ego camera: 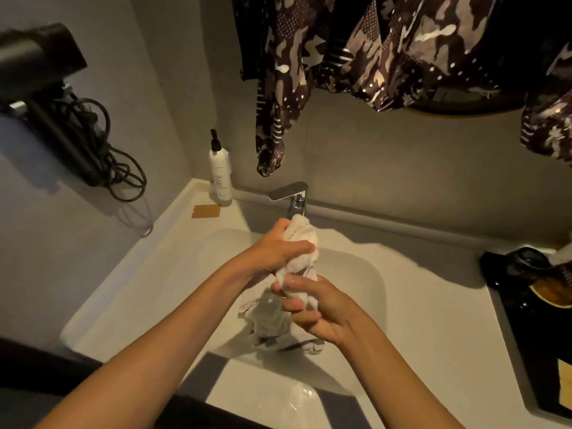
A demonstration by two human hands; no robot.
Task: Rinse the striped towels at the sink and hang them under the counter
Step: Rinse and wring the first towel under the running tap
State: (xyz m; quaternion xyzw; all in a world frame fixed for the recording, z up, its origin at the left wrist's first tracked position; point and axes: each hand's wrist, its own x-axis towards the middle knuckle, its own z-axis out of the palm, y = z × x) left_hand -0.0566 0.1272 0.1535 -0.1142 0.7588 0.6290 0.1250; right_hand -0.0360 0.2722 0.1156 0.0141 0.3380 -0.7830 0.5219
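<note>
A bunched pale towel (301,239) hangs upright over the white sink (356,274), its top just under the chrome tap (292,196). My left hand (278,249) grips the upper part of the towel. My right hand (312,308) grips it lower down, fingers curled round the twisted cloth. The towel's wet lower end (272,323) trails into the basin. Stripes are hard to make out in this dim light.
A white pump bottle (220,174) stands at the sink's back left corner beside a small tan card (205,211). A black hair dryer (40,72) with a coiled cord hangs on the left wall. Patterned cloth (371,48) hangs above. A black tray (532,305) lies right.
</note>
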